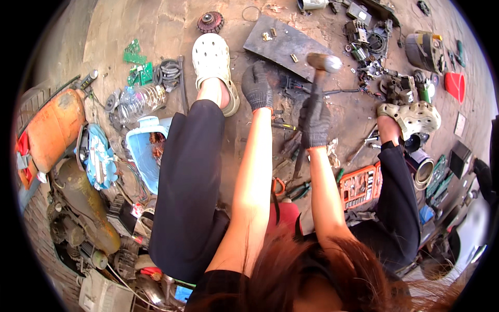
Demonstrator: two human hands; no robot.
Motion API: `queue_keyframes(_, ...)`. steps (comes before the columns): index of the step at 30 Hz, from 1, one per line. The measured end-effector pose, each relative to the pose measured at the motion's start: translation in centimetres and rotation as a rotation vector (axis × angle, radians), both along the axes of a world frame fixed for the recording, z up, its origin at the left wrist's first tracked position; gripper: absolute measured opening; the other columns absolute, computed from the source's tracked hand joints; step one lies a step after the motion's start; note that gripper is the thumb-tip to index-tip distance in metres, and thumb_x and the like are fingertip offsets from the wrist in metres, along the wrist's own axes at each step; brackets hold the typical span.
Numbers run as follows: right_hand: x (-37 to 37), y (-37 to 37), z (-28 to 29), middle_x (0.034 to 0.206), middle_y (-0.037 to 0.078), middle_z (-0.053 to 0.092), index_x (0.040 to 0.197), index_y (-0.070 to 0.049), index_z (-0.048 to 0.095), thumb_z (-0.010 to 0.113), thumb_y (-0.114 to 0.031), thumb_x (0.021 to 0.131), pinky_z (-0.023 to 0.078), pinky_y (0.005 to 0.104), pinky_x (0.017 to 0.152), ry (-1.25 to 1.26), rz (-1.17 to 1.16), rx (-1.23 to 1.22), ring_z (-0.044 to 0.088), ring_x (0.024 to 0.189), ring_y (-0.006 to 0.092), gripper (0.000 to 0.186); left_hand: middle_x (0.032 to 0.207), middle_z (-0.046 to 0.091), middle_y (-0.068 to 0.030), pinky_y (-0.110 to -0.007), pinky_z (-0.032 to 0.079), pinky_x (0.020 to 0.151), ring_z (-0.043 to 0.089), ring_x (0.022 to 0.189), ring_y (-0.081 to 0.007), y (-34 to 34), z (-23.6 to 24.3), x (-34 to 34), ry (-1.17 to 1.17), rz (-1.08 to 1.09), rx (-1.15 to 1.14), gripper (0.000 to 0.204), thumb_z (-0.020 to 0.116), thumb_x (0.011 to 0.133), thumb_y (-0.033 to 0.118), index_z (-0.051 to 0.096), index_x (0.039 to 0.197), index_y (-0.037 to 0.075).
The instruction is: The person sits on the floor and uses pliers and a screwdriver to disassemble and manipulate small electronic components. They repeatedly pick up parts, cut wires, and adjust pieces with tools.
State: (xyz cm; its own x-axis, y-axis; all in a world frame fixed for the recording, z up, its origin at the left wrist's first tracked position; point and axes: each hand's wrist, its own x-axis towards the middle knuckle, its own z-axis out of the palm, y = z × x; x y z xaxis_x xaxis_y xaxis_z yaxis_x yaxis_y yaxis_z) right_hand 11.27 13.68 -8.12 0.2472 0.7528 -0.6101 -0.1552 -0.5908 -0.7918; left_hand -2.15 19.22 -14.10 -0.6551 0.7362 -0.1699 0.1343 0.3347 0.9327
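Note:
My right hand (315, 122), in a dark knit glove, grips a hammer (325, 63) by its dark handle; the pale head hangs over the lower right part of a dark flat metal plate (262, 41). Several small brass-coloured pieces (293, 57) lie on the plate. My left hand (257, 88), gloved too, is just below the plate's left part with its fingers curled in; what they hold, if anything, is hidden. A yellow-and-black tool (283, 126) lies between my forearms.
Circuit boards (139, 74), a blue plastic tub (139, 140) and an orange metal body (54, 127) are at left. An orange socket case (356, 187), machine parts (361, 31), a bucket (421, 52) and a red container (455, 86) are at right. My shod feet flank the work area.

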Motion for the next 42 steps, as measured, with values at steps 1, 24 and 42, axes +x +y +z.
queue_keyframes(1, 0.1, 0.0, 1.7, 0.054, -0.004, 0.042, 0.081, -0.013, 0.051, 0.045, -0.048, 0.094, 0.027, 0.0217, 0.038, 0.102, -0.077, -0.027, 0.036, 0.042, 0.0064, 0.038, 0.090, 0.066, -0.0172, -0.037, 0.046, 0.076, 0.062, 0.081, -0.0280, 0.0, 0.1, 0.0, 0.025, 0.003, -0.015, 0.029, 0.051, 0.091, 0.024, 0.065, 0.095, -0.001)
queue_keyframes(24, -0.5, 1.2, -1.1, 0.091, 0.025, 0.060, 0.106, -0.001, 0.054, 0.034, -0.035, 0.095, 0.043, 0.0511, 0.076, -0.785, 0.469, 0.204, 0.053, 0.084, 0.0474, 0.042, 0.084, 0.065, -0.0186, -0.036, 0.046, 0.073, 0.061, 0.076, -0.0281, -0.6, 1.7, -0.8, 0.029, 0.003, -0.038, 0.025, 0.054, 0.088, 0.019, 0.063, 0.092, -0.004)
queue_keyframes(42, -0.9, 2.3, -3.9, 0.057, 0.005, 0.045, 0.085, -0.011, 0.054, 0.044, -0.049, 0.090, 0.031, 0.0347, 0.042, -0.390, 0.448, 0.271, 0.041, 0.045, 0.0200, 0.040, 0.091, 0.065, -0.0185, -0.039, 0.047, 0.077, 0.062, 0.085, -0.0313, -1.5, -0.4, -2.1, 0.197, -0.017, -0.007, 0.024, 0.055, 0.086, 0.020, 0.066, 0.094, 0.001)
